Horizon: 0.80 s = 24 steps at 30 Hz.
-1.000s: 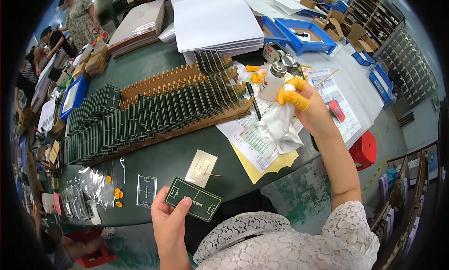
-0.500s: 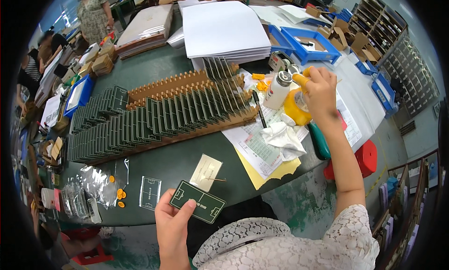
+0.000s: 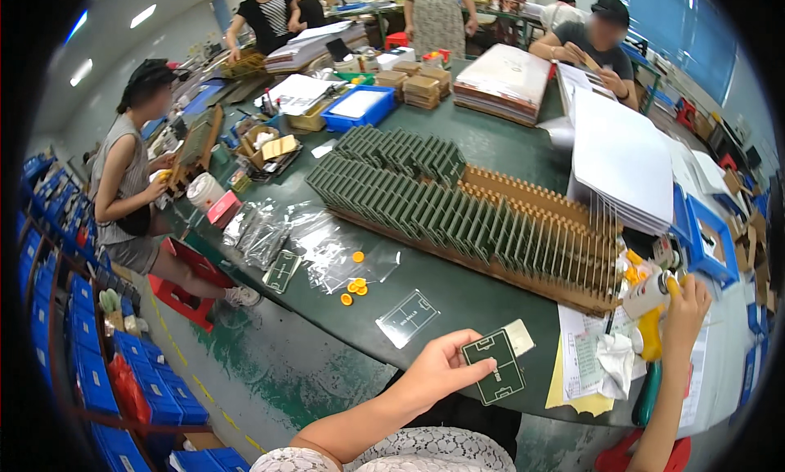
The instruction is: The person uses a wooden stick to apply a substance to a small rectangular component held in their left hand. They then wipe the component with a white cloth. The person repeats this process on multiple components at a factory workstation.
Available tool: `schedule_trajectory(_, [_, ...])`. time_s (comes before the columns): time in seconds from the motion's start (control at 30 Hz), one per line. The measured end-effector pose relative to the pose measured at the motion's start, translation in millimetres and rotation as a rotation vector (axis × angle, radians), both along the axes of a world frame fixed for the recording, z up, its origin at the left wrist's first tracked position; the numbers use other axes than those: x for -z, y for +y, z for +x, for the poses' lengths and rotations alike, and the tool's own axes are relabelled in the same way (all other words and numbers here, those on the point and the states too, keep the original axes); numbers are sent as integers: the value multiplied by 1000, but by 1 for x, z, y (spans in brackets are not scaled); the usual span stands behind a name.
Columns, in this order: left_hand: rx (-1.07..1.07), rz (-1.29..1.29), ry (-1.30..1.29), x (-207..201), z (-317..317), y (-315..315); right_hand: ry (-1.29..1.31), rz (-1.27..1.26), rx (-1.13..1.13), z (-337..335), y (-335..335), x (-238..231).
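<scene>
My left hand (image 3: 441,367) pinches a dark green card (image 3: 497,378) with white pitch-like lines, thumb on its face. A pale card (image 3: 519,338) lies partly hidden behind it. My right hand (image 3: 689,308), yellow covers on its fingertips, is closed beside a white bottle (image 3: 646,295). What its fingers hold, if anything, is hidden. Below that bottle stands a yellow bottle (image 3: 650,333), near a crumpled white cloth (image 3: 615,364). Rows of similar green cards (image 3: 401,194) stand upright in a slotted wooden rack (image 3: 556,288). A lined card in a clear sleeve (image 3: 408,317) lies left of my left hand.
Orange finger covers (image 3: 356,286) and clear plastic sleeves (image 3: 339,243) lie on the green table (image 3: 352,345). Stacked white sheets (image 3: 621,157) and a blue tray (image 3: 360,108) stand beyond. A green-handled tool (image 3: 648,394) lies near the right edge. Several other people work around.
The view has swung left, showing more of the room. My left hand still holds the green card, now nearer the pale card. My right hand has come down beside the white bottle.
</scene>
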<state>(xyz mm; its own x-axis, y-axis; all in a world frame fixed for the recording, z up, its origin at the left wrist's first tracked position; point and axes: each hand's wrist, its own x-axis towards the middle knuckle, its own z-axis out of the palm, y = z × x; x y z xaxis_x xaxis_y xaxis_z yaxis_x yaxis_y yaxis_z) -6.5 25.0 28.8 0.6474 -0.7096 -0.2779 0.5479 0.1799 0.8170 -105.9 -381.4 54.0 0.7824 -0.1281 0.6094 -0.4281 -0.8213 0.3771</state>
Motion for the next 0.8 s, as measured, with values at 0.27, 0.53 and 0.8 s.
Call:
schedule_trajectory(0.27, [-28,-63,1,-5,-1,-2,13,8,7,-3,-12,8])
schedule_trajectory(0.53, [7,32,-28,-29,-8,-9,-105,375,-334,-19,77,-33])
schedule_trajectory(0.8, [67,118,21,-43,-13,-21,-111,360,-731,-19,151,-9])
